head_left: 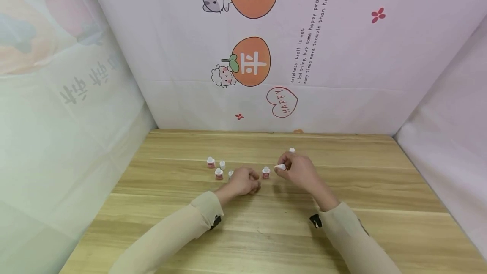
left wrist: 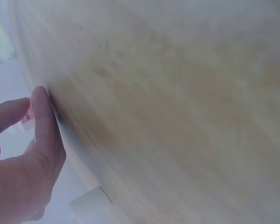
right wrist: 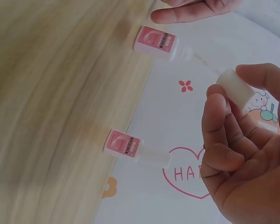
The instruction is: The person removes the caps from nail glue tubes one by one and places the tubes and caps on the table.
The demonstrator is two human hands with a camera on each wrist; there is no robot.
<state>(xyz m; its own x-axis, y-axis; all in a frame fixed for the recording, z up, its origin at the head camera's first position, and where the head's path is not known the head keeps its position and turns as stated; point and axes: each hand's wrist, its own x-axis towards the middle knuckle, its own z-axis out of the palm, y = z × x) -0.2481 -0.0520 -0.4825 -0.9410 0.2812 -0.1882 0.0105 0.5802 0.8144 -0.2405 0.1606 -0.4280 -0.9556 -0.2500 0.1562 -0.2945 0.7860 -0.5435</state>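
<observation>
My right hand point(head_left: 300, 172) pinches a white brush cap point(right wrist: 235, 88) between thumb and fingers. Its thin brush point(right wrist: 200, 59) points at the neck of an uncapped small glue bottle point(right wrist: 155, 41) with a pink label. That bottle stands upright on the table, between my hands in the head view. Beside it on the left is my left hand point(head_left: 245, 180), its fingers loosely bent and holding nothing; its fingertips point(right wrist: 163, 16) come near the bottle's base. Past my right hand stands a capped bottle point(right wrist: 123, 143), mostly hidden in the head view.
Left of my left hand stand two more uncapped bottles point(head_left: 211, 163) with pink labels. A white cap point(head_left: 222, 165) stands near them, and another white cap point(head_left: 230, 173) is partly behind the left hand. A printed cloth wall point(head_left: 182, 105) rises behind the wooden table point(head_left: 243, 231).
</observation>
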